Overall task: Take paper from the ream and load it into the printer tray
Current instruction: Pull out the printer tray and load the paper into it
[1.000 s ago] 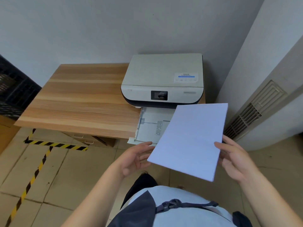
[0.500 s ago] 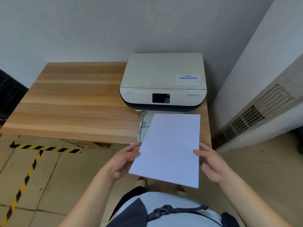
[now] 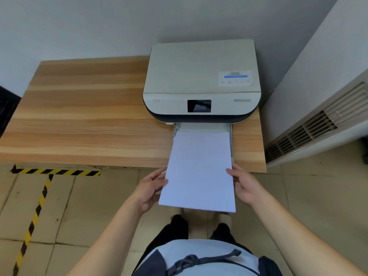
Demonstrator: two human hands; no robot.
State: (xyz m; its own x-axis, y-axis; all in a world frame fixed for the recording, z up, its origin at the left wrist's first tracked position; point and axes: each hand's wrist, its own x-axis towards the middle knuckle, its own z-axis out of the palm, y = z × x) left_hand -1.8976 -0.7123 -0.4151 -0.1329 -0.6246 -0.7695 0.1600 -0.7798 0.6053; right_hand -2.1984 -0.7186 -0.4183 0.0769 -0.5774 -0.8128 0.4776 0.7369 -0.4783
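Both hands grip a paper stack (image 3: 199,170) by its side edges, left hand (image 3: 150,191) and right hand (image 3: 246,186) pinching it. Beyond the grip, its far end lies in the tray (image 3: 203,126) under the printer (image 3: 201,82).

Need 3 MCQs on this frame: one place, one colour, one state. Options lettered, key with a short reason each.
1. Where on the wooden desk does the printer sit?
A. far right corner, near the wall
B. left end
C. centre front

2. What colour is the tape on the floor?
A. red and white
B. yellow and black
C. solid blue

3. How is the paper stack right now?
A. lying on the floor
B. on top of the printer lid
C. held by both hands, far edge over the pulled-out tray

Key: 1 A, the printer sits at the desk's right end, by the walls. 2 B, striped yellow and black. 3 C, left hand and right hand grip its side edges.
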